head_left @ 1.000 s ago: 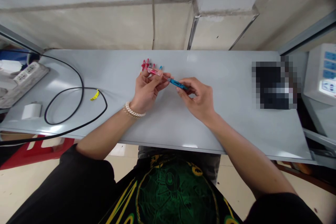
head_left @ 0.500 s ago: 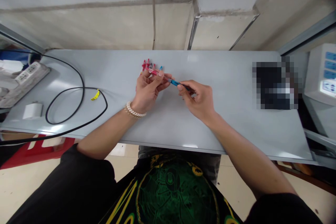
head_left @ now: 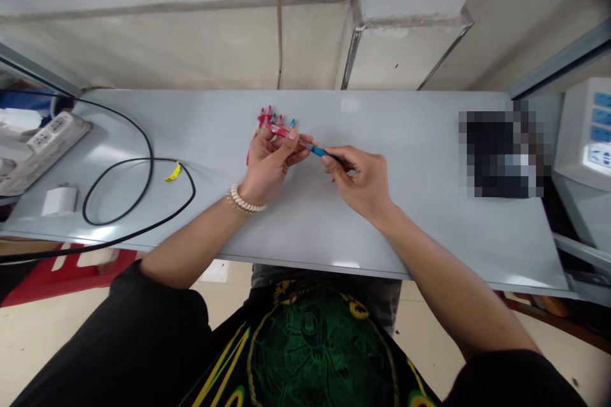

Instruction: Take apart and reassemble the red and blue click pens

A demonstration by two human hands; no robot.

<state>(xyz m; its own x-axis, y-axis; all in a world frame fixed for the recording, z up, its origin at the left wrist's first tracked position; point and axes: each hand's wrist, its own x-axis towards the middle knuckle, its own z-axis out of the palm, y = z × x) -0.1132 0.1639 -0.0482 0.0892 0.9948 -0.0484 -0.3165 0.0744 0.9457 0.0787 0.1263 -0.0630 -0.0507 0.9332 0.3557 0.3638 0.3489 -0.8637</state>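
Note:
My left hand is closed on the pink-red, partly clear end of a pen, thumb on top. The pen slants down to the right across both hands. My right hand pinches its blue end between thumb and fingers. Whether the pink and blue parts are one piece or two pieces meeting, I cannot tell. Just behind my left hand, several pens with red tips and one with a blue tip lie on the table, partly hidden by the fingers.
On the grey-white table, a looped black cable with a yellow tag lies at the left. Near it are a white charger and a power strip. A dark blurred-out item sits at the right. A wall stands behind.
Both hands stay in nearly the same place, still on the pen. The pink end has turned or shifted very slightly in my left fingers.

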